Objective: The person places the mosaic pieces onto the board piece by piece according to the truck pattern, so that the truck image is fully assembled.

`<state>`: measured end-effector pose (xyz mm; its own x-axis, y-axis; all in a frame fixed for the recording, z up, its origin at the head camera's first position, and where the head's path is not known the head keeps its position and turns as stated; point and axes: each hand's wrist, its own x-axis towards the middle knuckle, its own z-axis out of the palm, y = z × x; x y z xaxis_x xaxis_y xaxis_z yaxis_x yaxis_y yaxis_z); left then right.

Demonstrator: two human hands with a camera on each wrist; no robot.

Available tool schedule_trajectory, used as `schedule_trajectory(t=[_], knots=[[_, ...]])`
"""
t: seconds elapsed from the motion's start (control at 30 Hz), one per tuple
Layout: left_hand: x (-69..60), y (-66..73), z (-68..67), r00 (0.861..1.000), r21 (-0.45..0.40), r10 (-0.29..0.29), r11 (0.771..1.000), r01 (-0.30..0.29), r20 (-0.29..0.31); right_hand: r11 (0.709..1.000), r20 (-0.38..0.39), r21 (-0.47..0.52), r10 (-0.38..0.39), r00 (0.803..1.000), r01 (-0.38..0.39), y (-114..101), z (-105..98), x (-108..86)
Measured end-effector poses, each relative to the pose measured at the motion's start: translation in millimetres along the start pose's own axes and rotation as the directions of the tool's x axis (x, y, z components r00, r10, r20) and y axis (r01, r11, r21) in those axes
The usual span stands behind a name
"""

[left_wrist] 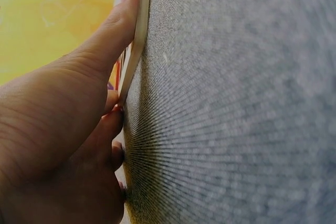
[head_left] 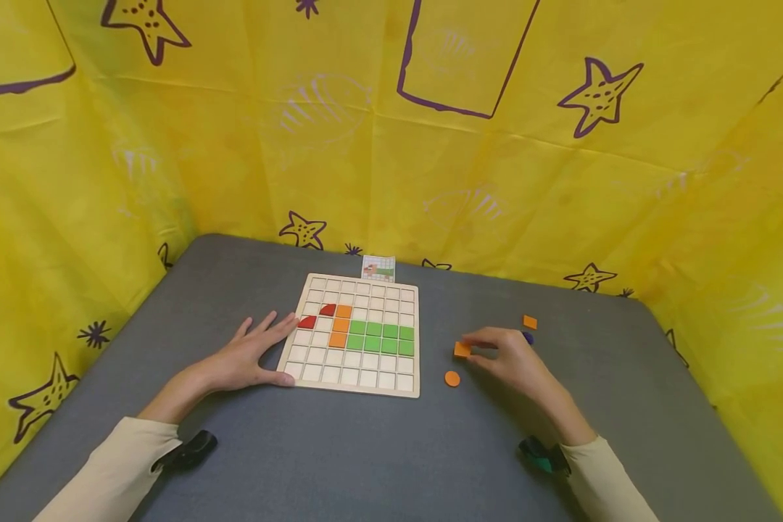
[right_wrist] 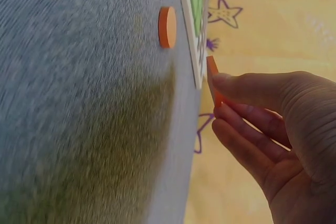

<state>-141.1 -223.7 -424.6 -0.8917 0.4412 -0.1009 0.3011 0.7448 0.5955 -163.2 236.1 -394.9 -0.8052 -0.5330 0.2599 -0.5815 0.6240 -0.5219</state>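
Because the board lies loose on the grey table, as far as one can judge, the left hand seems set there to keep it from sliding; its fingers are spread and relaxed, fingertips at the left edge and thumb at the near-left corner, gripping nothing; the left wrist view shows that thumb lying against the rim. The right hand pinches an orange square tile between thumb and fingers, to the right of the board; the right wrist view shows the tile tilted and clear of the table, much of its edge free, a hold that would probably let it drop flat into a cell. An orange disc lies near that hand, and a second orange square lies beyond it beside a dark blue piece, partly hidden by the hand; loose pieces on this side seem handy for the right hand. On the grid, two rows of green squares adjoin a column of orange squares, with two red quarter-rounds to the left; a small picture card stands just behind the far edge, presumably where a glance can reach it.
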Motion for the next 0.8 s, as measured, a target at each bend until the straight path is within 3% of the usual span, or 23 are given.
schedule_trajectory(t=[0.8], knots=[[0.2, 0.3, 0.1, 1.0, 0.005, 0.02, 1.0, -0.02, 0.005, 0.998, 0.062, 0.025, -0.064, 0.996, 0.062, -23, 28, 41.2]])
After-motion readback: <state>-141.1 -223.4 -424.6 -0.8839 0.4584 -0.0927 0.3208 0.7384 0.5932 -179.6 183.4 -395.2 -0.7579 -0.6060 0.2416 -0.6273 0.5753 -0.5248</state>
